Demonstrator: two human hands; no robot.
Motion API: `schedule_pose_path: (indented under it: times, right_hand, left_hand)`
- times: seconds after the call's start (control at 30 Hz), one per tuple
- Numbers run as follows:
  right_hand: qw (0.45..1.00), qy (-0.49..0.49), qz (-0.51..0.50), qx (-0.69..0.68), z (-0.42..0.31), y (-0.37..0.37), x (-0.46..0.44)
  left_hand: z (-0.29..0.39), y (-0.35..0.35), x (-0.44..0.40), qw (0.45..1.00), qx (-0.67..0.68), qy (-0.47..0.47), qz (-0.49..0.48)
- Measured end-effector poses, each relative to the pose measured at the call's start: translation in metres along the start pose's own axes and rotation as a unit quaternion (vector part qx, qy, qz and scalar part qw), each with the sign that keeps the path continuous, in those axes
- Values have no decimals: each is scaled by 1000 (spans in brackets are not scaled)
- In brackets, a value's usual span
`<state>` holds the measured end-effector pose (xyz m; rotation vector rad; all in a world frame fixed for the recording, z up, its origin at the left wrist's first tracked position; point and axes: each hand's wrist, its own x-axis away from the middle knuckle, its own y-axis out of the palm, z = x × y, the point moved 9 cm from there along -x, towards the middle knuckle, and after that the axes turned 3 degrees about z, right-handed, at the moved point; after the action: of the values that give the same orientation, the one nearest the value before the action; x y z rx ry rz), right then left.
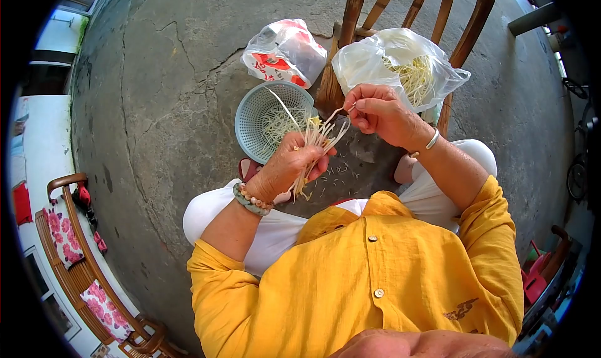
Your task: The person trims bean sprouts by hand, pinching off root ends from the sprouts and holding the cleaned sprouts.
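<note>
A bunch of bean sprouts [316, 134] is wrapped in the fingers of my left hand [294, 162], in front of the basket. Up and to the right, my right hand [383, 112] pinches the tip of one thin sprout between thumb and forefinger. The round light-blue basket [245, 121] has pale sprouts lying inside. Behind my right hand, an open clear plastic bag [359, 61] holds more long sprouts [416, 76]. Small sprout bits [338, 169] lie scattered on the ground below my hands.
A red-and-white plastic bag [285, 52] stands just behind the basket. The clear bag rests against a wooden chair [474, 26]. Cracked concrete floor [150, 107] spreads around. A wooden bench [81, 283] with flowered cushions is at left, and a pink stool [534, 280] at right.
</note>
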<state>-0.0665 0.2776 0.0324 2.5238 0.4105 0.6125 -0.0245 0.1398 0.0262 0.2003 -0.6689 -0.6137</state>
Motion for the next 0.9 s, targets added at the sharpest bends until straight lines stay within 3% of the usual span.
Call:
schedule_pose_path:
  times: [0.17, 0.3, 0.4, 0.53, 0.63, 0.73, 0.9]
  right_hand:
    - [1000, 5, 10, -14, -5, 7, 10]
    - [957, -45, 10, 287, 0, 19, 10]
    - [922, -161, 22, 351, -1, 26, 9]
    - [885, -132, 37, 445, 4, 29, 11]
    - [874, -132, 24, 468, 8, 33, 10]
    - [861, -202, 37, 466, 5, 36, 11]
    - [881, -180, 47, 434, -3, 32, 13]
  left_hand:
    - [-4, -8, -4, 999, -13, 1, 44]
    - [-8, -13, -8, 998, -25, 3, 63]
    - [-7, -8, -10, 994, -83, 22, 64]
    - [-13, -6, -13, 992, -111, 22, 57]
    - [-15, -5, -14, 992, -116, 20, 50]
    - [-13, -3, -12, 992, -117, 22, 45]
    - [-10, -5, -10, 994, -98, 30, 48]
